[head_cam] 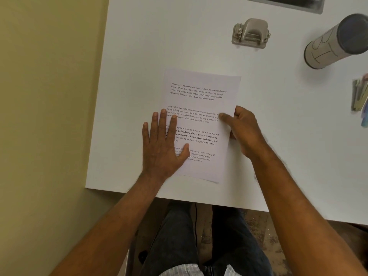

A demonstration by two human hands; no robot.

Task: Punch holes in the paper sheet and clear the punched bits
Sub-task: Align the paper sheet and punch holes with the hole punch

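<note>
A printed paper sheet [201, 100] lies flat on the white table [139, 76], near its front edge. My left hand [161, 144] rests flat on the sheet's left side, fingers spread. My right hand [245, 130] pinches the sheet's right edge, thumb on top and fingers curled at the edge. A grey two-hole punch [250, 33] stands on the table beyond the sheet, apart from both hands.
A grey cylindrical container [336, 41] with a dark lid stands at the right rear. Some coloured items [360, 96] lie at the right edge. A dark recess [288, 3] runs along the back. The table's left edge [97, 96] borders a yellowish floor.
</note>
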